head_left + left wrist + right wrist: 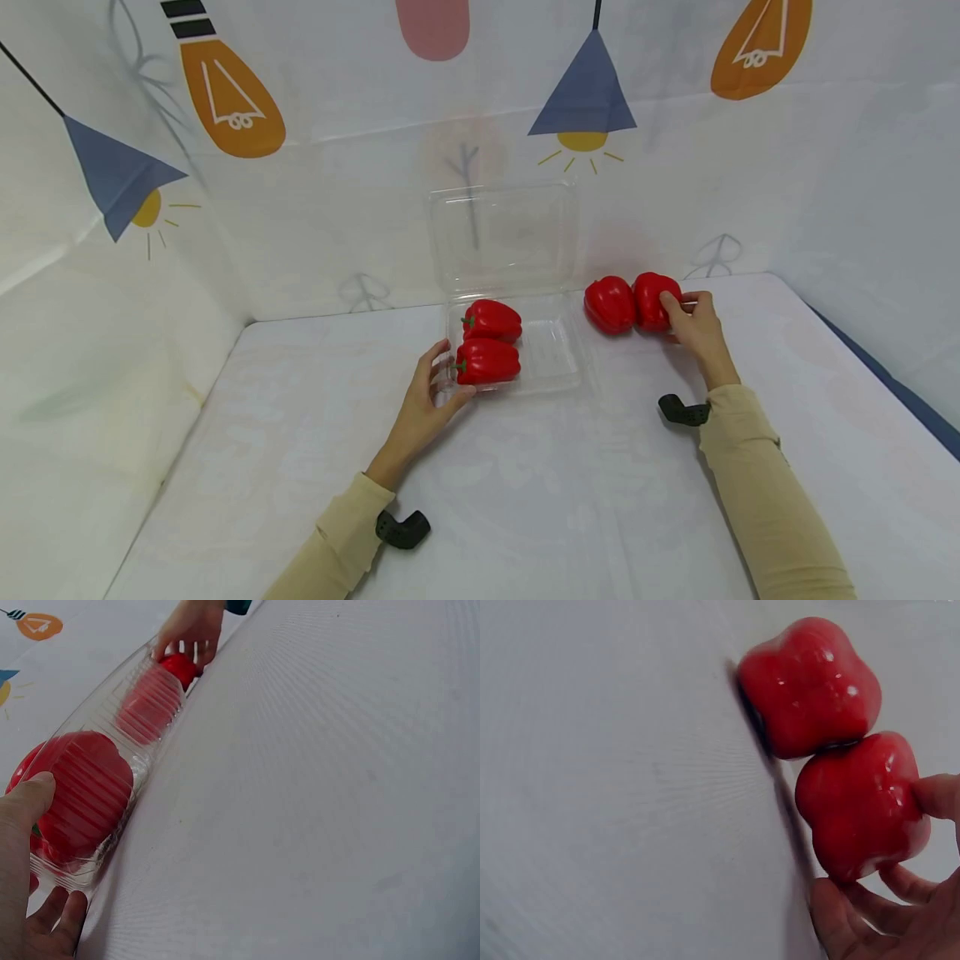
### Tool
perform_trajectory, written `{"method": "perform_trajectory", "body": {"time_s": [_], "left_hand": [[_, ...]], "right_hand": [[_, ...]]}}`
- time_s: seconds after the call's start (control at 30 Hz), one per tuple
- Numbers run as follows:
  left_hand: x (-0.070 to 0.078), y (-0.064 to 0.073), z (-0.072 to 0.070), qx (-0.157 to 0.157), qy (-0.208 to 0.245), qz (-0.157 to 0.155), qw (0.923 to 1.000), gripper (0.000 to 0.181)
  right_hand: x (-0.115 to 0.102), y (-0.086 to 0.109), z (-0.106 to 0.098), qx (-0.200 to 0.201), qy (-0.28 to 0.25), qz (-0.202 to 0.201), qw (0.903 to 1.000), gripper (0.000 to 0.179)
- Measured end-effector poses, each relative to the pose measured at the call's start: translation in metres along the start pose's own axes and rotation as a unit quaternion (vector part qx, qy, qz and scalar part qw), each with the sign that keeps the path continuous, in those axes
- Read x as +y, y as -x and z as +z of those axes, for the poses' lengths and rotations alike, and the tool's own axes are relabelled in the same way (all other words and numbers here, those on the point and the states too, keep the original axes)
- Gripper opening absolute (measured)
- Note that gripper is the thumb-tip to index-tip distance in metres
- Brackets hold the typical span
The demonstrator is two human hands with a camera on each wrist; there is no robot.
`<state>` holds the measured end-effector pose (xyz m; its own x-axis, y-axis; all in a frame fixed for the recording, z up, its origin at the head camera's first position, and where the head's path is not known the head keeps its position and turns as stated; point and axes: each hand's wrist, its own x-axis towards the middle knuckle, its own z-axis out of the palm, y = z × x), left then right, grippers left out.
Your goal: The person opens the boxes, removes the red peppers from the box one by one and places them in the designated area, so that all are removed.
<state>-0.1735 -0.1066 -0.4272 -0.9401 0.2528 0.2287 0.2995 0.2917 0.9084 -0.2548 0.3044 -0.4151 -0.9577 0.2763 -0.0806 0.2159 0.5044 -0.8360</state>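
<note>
Two red bell peppers [488, 361] lie in the left half of a clear plastic clamshell box [551, 350], whose lid [502, 237] stands raised at the back. My left hand [423, 408] holds the box by its left end, thumb at the front rim and fingers along the left side. To the right of the box, two more peppers sit side by side on the table, touching. My right hand [701, 333] grips the right-hand pepper [866, 806] between thumb and fingers. The other pepper [810, 686] is untouched by the hand.
A white cloth covers the table [510, 483]. Behind it hangs a white backdrop [360, 225] printed with lamps and bulbs, and the raised lid stands close in front of it. Black wrist devices [402, 529] sit at both sleeves.
</note>
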Motion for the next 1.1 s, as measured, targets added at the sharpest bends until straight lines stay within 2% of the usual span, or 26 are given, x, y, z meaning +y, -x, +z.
{"method": "perform_trajectory", "body": {"time_s": [0.37, 0.6, 1.1], "left_hand": [[-0.001, -0.002, 0.000, -0.005, 0.001, 0.007, 1.0000, 0.078], [0.000, -0.001, 0.000, -0.004, 0.000, 0.001, 1.0000, 0.078], [-0.002, -0.001, -0.001, -0.003, -0.004, 0.012, 0.9999, 0.077]], "right_hand": [[0.008, -0.004, 0.004, 0.034, 0.007, -0.008, 0.9994, 0.078], [0.016, -0.003, 0.008, 0.049, -0.015, -0.032, 0.9982, 0.076], [0.020, -0.003, 0.014, 0.075, -0.029, -0.041, 0.9959, 0.071]]}}
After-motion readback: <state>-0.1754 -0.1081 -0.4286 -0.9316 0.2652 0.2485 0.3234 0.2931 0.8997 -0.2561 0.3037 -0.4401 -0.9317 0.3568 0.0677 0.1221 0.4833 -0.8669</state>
